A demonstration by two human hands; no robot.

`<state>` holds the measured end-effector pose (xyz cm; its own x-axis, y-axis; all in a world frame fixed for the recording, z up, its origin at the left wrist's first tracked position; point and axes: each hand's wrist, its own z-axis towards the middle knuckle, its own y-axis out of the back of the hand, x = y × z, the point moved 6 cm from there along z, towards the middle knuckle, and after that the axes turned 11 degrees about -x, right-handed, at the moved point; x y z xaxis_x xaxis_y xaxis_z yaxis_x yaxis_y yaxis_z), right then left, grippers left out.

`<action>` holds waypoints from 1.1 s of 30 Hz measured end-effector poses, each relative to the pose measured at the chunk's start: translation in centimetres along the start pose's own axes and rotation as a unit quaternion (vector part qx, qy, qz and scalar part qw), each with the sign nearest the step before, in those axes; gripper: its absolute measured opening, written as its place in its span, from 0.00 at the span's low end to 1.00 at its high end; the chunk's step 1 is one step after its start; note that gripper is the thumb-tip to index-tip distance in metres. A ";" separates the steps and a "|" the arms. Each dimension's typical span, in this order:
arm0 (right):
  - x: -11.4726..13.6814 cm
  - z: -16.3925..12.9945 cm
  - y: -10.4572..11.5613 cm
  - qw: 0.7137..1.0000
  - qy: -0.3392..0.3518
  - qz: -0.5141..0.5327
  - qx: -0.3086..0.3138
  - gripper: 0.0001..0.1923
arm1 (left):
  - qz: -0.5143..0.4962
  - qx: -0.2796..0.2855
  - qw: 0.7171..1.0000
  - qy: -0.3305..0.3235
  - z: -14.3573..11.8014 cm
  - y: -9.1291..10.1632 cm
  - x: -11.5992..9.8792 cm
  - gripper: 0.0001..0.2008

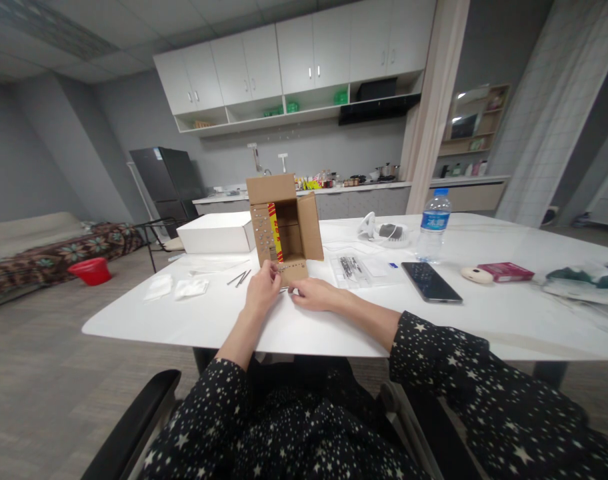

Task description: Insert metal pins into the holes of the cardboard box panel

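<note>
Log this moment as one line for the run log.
left hand: fingertips at cardboard box front flap | right hand: on table by flap, grip unclear | nearby: metal pins, phone, water bottle

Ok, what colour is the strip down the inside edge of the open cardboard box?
Yellow with red markings, on the cardboard box by both hands; the head view shows it best.

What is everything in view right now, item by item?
cardboard box: 1, brown, open, table centre, by both hands
white box: 1, white, left of cardboard box
metal pins: a few, grey, on the table left of the hands
tissues: 2, white, table left
plastic bag: 1, clear, right of cardboard box
water bottle: 1, clear, blue cap
phone: 1, black, table right
pink case: 1, table far right
table: 1, white
left hand: 1, at box base
right hand: 1, at box base
</note>
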<state>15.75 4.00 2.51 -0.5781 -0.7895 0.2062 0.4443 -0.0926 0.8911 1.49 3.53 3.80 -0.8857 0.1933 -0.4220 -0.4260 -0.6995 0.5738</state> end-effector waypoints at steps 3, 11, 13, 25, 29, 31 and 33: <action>0.0 0.0 0.0 1.000 0.004 0.001 -0.004 0.16 | -0.007 0.007 1.000 0.004 0.0 -0.1 0.0 0.06; 0.2 -0.1 0.3 1.000 0.001 0.007 0.002 0.15 | -0.027 0.034 0.999 0.020 -0.3 -0.1 -0.4 0.08; 0.3 -0.1 0.4 1.000 0.001 0.008 0.001 0.15 | -0.032 0.045 0.998 0.023 -0.3 -0.2 -0.5 0.08; 0.2 0.0 0.0 0.999 0.032 0.028 -0.018 0.17 | -0.075 0.125 0.989 -0.008 -1.2 -1.5 -1.0 0.11; 0.1 0.1 0.0 0.999 0.037 0.030 -0.023 0.17 | -0.071 0.110 0.991 -0.009 -1.2 -1.0 -1.3 0.08; 0.1 0.1 0.0 0.999 0.034 0.029 -0.021 0.16 | -0.061 0.112 0.992 -0.010 -1.2 -0.9 -1.4 0.07; 0.0 0.1 -0.1 0.999 0.031 0.027 -0.017 0.16 | -0.048 0.119 0.992 -0.017 -1.3 -0.9 -1.4 0.06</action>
<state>15.63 4.04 2.46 -0.5093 -0.8301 0.2270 0.4978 -0.0689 0.8646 3.35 2.98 3.01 -0.8425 0.2773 -0.4618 -0.5372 -0.4949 0.6830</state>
